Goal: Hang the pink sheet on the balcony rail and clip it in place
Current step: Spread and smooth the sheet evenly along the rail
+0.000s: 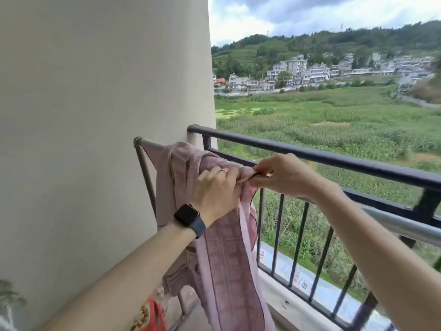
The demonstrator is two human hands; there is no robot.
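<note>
A pink patterned sheet (229, 271) hangs bunched over a thin silver bar (152, 142) that runs just inside the dark balcony rail (334, 158). My left hand (214, 187), with a ring and a black watch on the wrist, presses the bunched cloth on top of the bar. My right hand (281, 174) pinches the sheet's edge next to the left hand's fingertips. I cannot make out a clip in either hand. The silver bar shows again under my right forearm at the right.
A beige wall (95, 115) closes the left side. Dark vertical balusters (300, 237) stand below the rail. A red patterned bag (152, 316) sits low at the bottom, by the floor. Green fields and houses lie beyond the rail.
</note>
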